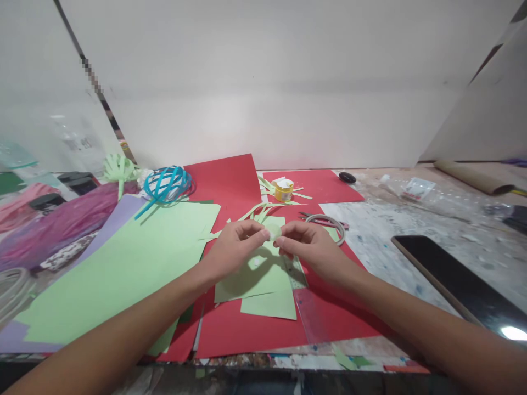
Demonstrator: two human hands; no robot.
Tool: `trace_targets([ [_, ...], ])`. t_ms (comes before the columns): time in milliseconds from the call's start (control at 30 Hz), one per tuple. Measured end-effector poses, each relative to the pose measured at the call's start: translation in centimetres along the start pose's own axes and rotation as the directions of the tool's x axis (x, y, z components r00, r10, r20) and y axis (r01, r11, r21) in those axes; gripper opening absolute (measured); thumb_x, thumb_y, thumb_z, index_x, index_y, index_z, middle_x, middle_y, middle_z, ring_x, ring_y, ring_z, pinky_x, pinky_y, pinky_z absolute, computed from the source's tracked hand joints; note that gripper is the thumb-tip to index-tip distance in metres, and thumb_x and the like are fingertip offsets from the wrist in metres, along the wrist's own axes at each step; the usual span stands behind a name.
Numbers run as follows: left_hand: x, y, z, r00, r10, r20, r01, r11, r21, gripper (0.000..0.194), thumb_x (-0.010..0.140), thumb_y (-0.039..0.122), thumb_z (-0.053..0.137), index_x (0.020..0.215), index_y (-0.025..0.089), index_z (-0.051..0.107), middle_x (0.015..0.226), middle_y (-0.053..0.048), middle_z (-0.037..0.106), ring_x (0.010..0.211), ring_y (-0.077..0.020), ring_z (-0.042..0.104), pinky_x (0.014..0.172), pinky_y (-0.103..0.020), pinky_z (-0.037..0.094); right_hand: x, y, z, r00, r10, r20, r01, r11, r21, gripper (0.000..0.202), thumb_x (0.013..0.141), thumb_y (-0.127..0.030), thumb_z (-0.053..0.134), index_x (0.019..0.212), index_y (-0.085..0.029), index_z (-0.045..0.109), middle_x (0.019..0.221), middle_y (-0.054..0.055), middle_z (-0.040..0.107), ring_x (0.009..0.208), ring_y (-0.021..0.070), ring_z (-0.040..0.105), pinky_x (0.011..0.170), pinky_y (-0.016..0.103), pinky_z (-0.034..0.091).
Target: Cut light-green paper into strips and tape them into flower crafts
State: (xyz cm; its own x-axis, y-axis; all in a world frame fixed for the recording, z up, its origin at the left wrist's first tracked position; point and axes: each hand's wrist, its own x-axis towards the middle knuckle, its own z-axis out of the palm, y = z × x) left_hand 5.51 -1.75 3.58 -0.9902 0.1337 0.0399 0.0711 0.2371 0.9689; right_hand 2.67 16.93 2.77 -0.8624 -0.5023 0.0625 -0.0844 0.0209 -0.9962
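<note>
A small round piece of light green paper (273, 231) is pinched between my two hands above the work area. My left hand (241, 241) grips its left edge between thumb and fingers. On the opposite edge, my right hand (307, 244) has thumb and forefinger closed. Beneath them lie cut light green paper pieces (263, 280) on red paper (247, 334). Scissors (317, 218) and a grey-white ring (340, 230) rest just beyond my right hand. Thin green paper strips (257, 211) lie behind the hands.
Large green sheets (135, 263) cover the left side. A blue paper-strip ball (167, 185) and a green strip piece (119, 169) lie behind them. A yellow tape roll (284, 191) sits at the back. To the right are a phone (453, 280), a plastic bag (436, 197) and a cardboard tube (473, 176).
</note>
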Motion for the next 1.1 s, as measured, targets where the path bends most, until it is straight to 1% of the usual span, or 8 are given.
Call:
trace_targets([
  [133,-0.1,0.0,0.3,0.995,0.078,-0.063,-0.072,0.994,0.079,0.022,0.083,0.039,0.061,0.084,0.017,0.062,0.078,-0.001,0.062,0.07,-0.0135,0.057,0.063,-0.026,0.045,0.1,0.4,0.0,1.0,-0.008,0.012,0.008,1.0,-0.001,0.017,0.079,-0.033,0.068,0.071,-0.019,0.062,0.063,-0.001,0.057,0.058,0.0107,0.049,0.055,0.026,0.038],
  [233,-0.4,0.1,0.5,0.966,0.205,-0.155,-0.163,0.955,0.247,0.016,0.081,0.033,0.064,0.086,0.018,0.061,0.081,-0.001,0.064,0.073,-0.0147,0.059,0.067,-0.027,0.047,0.1,0.5,0.0,1.0,-0.022,-0.017,0.022,1.0,-0.012,0.017,0.079,-0.033,0.068,0.071,-0.019,0.063,0.064,-0.001,0.057,0.058,0.0109,0.049,0.055,0.026,0.038],
  [333,-0.8,0.4,0.6,0.933,0.338,-0.124,-0.269,0.883,0.385,0.008,0.084,0.026,0.061,0.083,0.02,0.066,0.083,-0.001,0.068,0.079,-0.0154,0.061,0.068,-0.027,0.047,0.1,0.3,0.1,0.999,-0.039,-0.036,0.038,0.999,-0.023,0.017,0.079,-0.034,0.067,0.073,-0.019,0.064,0.065,-0.001,0.057,0.059,0.0108,0.05,0.056,0.026,0.04],
  [433,-1.0,0.4,0.7,0.899,0.426,-0.107,-0.344,0.834,0.43,0.011,0.085,0.023,0.06,0.088,0.022,0.071,0.088,-0.001,0.072,0.084,-0.0158,0.064,0.075,-0.028,0.048,0.0,0.2,0.2,0.999,-0.045,-0.02,0.044,0.999,-0.028,0.015,0.08,-0.033,0.067,0.075,-0.019,0.064,0.066,-0.001,0.059,0.059,0.011,0.051,0.056,0.026,0.041],
  [567,-1.0,0.2,0.7,0.88,0.459,-0.119,-0.366,0.816,0.447,0.01,0.083,0.022,0.063,0.084,0.022,0.073,0.086,-0.002,0.074,0.083,-0.017,0.066,0.077,-0.03,0.05,0.1,0.1,0.3,0.998,-0.059,-0.02,0.058,0.996,-0.061,0.013,0.08,-0.031,0.066,0.075,-0.019,0.064,0.066,0.0,0.06,0.061,0.0119,0.053,0.058,0.026,0.042],
  [700,-1.0,0.2,0.7,0.886,0.45,-0.115,-0.353,0.813,0.463,0.011,0.082,0.021,0.063,0.083,0.023,0.074,0.084,-0.001,0.075,0.08,-0.0179,0.066,0.076,-0.031,0.05,0.1,0.3,0.4,0.997,-0.076,-0.03,0.072,0.992,-0.103,0.014,0.079,-0.031,0.065,0.075,-0.018,0.063,0.065,0.001,0.06,0.06,0.0125,0.053,0.056,0.026,0.042],
  [900,-1.0,0.4,0.6,0.887,0.456,-0.078,-0.364,0.791,0.492,0.011,0.08,0.021,0.064,0.08,0.023,0.074,0.077,-0.001,0.075,0.071,-0.0171,0.064,0.072,-0.031,0.048,-0.3,-0.3,0.6,0.985,-0.166,-0.036,0.143,0.925,-0.351,0.009,0.08,-0.023,0.06,0.074,-0.019,0.064,0.07,0.003,0.065,0.064,0.0152,0.056,0.059,0.028,0.044],
  [1100,-1.0,0.3,0.5,0.877,0.478,-0.05,-0.392,0.773,0.499,0.011,0.078,0.018,0.063,0.079,0.021,0.074,0.076,-0.001,0.075,0.07,-0.016,0.063,0.07,-0.03,0.047,-0.5,-0.5,0.5,0.982,-0.187,-0.027,0.161,0.899,-0.407,0.008,0.079,-0.021,0.059,0.073,-0.02,0.065,0.071,0.003,0.066,0.066,0.0164,0.058,0.06,0.029,0.044],
])
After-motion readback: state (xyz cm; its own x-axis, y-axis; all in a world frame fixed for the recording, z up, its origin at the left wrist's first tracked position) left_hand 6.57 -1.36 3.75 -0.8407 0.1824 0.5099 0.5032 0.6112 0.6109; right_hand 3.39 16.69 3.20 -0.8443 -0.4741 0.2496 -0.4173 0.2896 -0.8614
